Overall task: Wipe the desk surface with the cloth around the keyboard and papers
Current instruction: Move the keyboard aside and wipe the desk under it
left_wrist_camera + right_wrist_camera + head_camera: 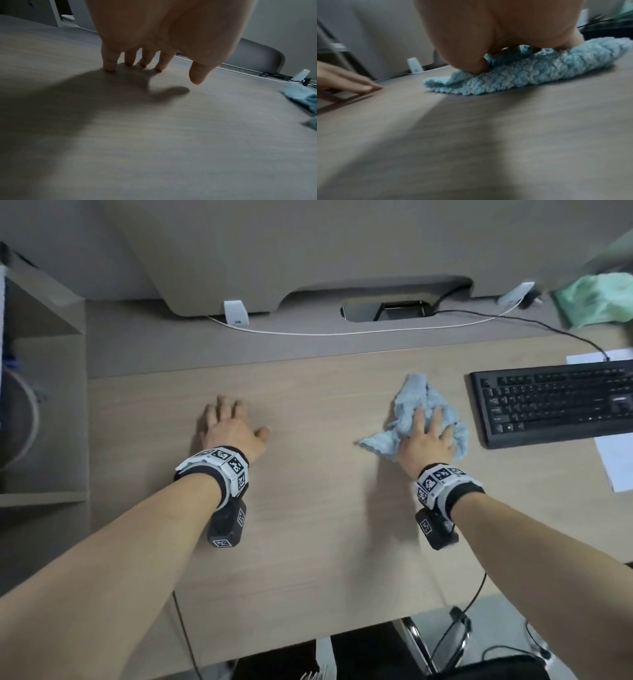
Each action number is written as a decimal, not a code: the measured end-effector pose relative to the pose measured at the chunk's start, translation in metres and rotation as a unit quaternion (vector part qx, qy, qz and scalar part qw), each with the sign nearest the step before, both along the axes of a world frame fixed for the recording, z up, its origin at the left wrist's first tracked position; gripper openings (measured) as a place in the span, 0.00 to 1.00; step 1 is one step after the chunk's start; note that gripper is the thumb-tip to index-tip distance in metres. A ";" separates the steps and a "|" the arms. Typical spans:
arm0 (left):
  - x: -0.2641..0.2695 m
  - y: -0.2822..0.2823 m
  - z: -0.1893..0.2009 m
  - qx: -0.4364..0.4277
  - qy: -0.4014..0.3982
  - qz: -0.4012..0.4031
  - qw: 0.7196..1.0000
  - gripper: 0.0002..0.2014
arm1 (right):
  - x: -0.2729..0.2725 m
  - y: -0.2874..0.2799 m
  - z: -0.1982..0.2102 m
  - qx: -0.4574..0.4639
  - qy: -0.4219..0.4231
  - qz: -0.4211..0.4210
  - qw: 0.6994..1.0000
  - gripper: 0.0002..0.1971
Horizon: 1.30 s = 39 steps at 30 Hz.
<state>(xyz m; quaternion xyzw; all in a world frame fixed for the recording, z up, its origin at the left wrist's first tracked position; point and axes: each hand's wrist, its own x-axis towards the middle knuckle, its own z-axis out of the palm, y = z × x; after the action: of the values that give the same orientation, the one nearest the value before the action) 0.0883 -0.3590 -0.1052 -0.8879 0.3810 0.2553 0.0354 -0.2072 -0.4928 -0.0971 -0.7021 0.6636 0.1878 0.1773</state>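
A crumpled light-blue cloth (416, 409) (518, 75) lies on the wooden desk (308, 508), just left of the black keyboard (555, 402). My right hand (428, 436) (505, 33) presses flat on the cloth with straight, spread fingers. My left hand (229, 426) (154, 40) rests on the bare desk to the left, its fingertips (109, 67) touching the wood and the thumb lifted. White papers (616, 460) stick out from under the keyboard at the right. An edge of the cloth (303, 97) shows at the right of the left wrist view.
A monitor base (308, 268) stands at the back with a white cable (342, 332) and a black cable (548, 328) in front of it. A green bag (599, 299) sits at the back right. Shelves (41, 371) stand at the left. A chair (445, 645) is below the front edge.
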 end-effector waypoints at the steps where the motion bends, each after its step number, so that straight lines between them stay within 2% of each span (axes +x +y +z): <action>1: 0.000 0.001 -0.001 0.001 -0.008 -0.003 1.000 0.41 | 0.005 -0.001 -0.001 -0.004 0.014 -0.032 0.999 0.36; 3: -0.003 0.001 -0.002 0.002 -0.015 -0.007 1.000 0.42 | 0.035 0.011 -0.003 -0.005 0.027 -0.049 0.998 0.36; 4: -0.004 0.001 -0.002 0.002 -0.016 -0.008 1.000 0.42 | 0.052 0.023 -0.003 0.006 0.021 -0.027 0.999 0.38; 7: -0.004 -0.001 0.001 0.005 -0.020 -0.011 1.000 0.42 | 0.081 0.062 -0.006 0.033 -0.014 0.123 0.992 0.39; 10: -0.003 0.000 0.004 0.010 -0.011 -0.011 1.000 0.41 | 0.061 0.066 -0.004 0.046 -0.038 0.196 0.979 0.38; 12: -0.004 0.001 0.007 0.009 -0.009 -0.010 1.000 0.39 | 0.040 0.050 -0.003 0.036 -0.038 0.187 0.981 0.37; 16: -0.002 0.002 0.011 0.009 -0.003 -0.007 1.000 0.37 | 0.017 0.007 -0.008 0.015 -0.006 0.086 0.996 0.38; 21: 0.004 -0.001 0.011 0.003 0.019 0.001 1.000 0.37 | 0.061 -0.032 -0.007 0.010 0.039 -0.020 0.999 0.40; 23: 0.006 -0.004 0.010 0.001 0.017 -0.001 1.000 0.38 | 0.089 -0.049 -0.003 0.007 0.036 0.019 0.999 0.40; 25: 0.007 -0.004 0.010 0.001 0.013 0.001 1.000 0.38 | 0.117 -0.053 0.002 0.010 0.017 0.109 0.994 0.40; 28: 0.009 -0.003 0.010 -0.012 0.012 0.013 1.000 0.37 | 0.146 -0.040 0.011 0.033 -0.056 0.260 0.963 0.39; 30: 0.010 -0.004 0.011 -0.017 0.016 0.017 1.000 0.36 | 0.141 -0.039 0.013 0.032 -0.072 0.315 0.946 0.38; 35: 0.012 -0.005 0.018 -0.030 0.031 0.039 0.998 0.33 | 0.089 -0.081 0.016 -0.031 -0.011 0.271 0.962 0.37; 39: 0.012 -0.004 0.021 -0.032 0.043 0.043 0.998 0.33 | 0.095 -0.084 0.026 0.007 -0.021 0.254 0.967 0.30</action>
<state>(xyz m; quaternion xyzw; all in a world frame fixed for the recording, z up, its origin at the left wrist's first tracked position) 0.1007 -0.3630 -0.0839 -0.8924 0.3515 0.2822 -0.0205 -0.1122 -0.5767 -0.0707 -0.8502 0.4581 0.2166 0.1427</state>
